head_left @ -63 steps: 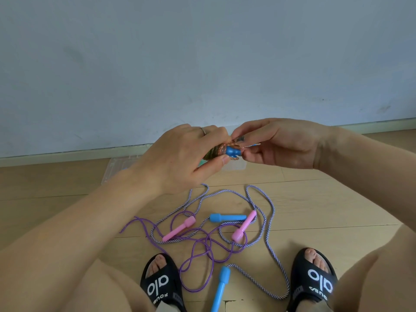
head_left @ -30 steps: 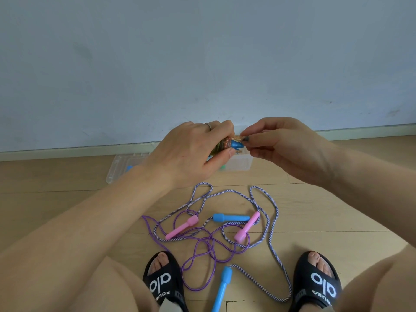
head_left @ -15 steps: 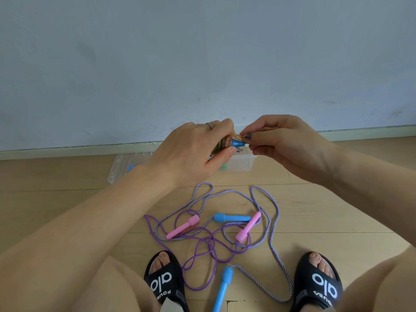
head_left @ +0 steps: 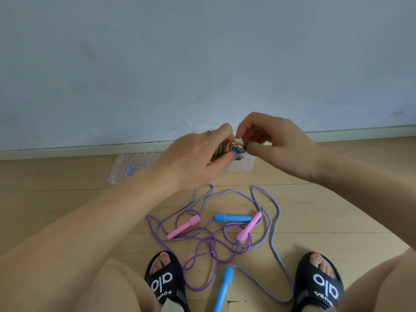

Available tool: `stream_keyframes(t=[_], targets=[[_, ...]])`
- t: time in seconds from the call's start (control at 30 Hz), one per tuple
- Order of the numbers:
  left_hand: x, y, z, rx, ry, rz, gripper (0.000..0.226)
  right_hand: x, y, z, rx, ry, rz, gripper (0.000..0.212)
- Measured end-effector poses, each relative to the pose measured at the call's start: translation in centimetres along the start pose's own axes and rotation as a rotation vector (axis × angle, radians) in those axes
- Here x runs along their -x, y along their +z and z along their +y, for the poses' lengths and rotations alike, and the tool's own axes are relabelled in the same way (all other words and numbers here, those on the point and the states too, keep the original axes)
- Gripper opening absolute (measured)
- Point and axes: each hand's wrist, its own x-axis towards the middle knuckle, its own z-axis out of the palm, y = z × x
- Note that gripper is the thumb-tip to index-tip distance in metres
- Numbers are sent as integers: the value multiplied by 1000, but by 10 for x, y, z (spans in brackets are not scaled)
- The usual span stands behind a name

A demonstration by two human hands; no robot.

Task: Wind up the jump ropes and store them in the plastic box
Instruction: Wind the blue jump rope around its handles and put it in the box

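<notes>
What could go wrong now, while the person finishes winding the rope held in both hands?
1. The wound bundle is gripped only by the left hand, while the right hand pinches its loose end; a slip there could let the coils spring open.
2. The purple rope and the striped rope cross each other on the floor, so lifting one may drag the other.
3. Rope loops lie near the sandals and may catch a foot.

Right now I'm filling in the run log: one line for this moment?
left hand: grips wound rope bundle | right hand: pinches its end | plastic box: behind | two ropes on floor: unwound
</notes>
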Motion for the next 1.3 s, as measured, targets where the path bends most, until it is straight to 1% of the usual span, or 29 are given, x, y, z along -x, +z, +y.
stream_keyframes(t=[0.17,0.33,0.43,0.57,0.6,0.73,0.8,0.9,0.97,1.07,1.13,1.23,1.3], targets=[[0,-3,-1,20,-15,-5,21,-1,-2,3,250,-231,27,17],[0,-4,-3,22,-22,-30,20,-5,-2,11,391,-301,23,11],[0,-4,-4,30,-37,-52,20,-9,-4,11,422,-308,4,7],[-5,0,-3,12,-100,-104,18,-9,-1,8,388,-197,-19,3],[-6,2,-3,-2,-112,-116,17,-8,3,7,372,-151,-28,6],[-7,7,-2,-118,-104,-180,14,-3,21,-4,257,136,-89,13],[-9,10,-3,-167,-109,-180,11,-3,29,-5,186,219,-84,17],[-13,12,-4,-180,-136,-135,9,-7,31,-4,144,261,-27,15],[-15,11,-6,-124,-179,-121,11,-10,29,-1,182,233,25,12],[-17,11,-8,-77,-218,-140,20,-11,25,5,318,80,106,8],[-17,12,-8,-51,-221,-149,22,-12,25,10,397,-20,124,8],[-18,13,-10,19,-233,-155,20,-14,24,10,409,-101,139,5],[-19,12,-13,52,-255,-169,18,-17,25,10,388,-96,127,5]])
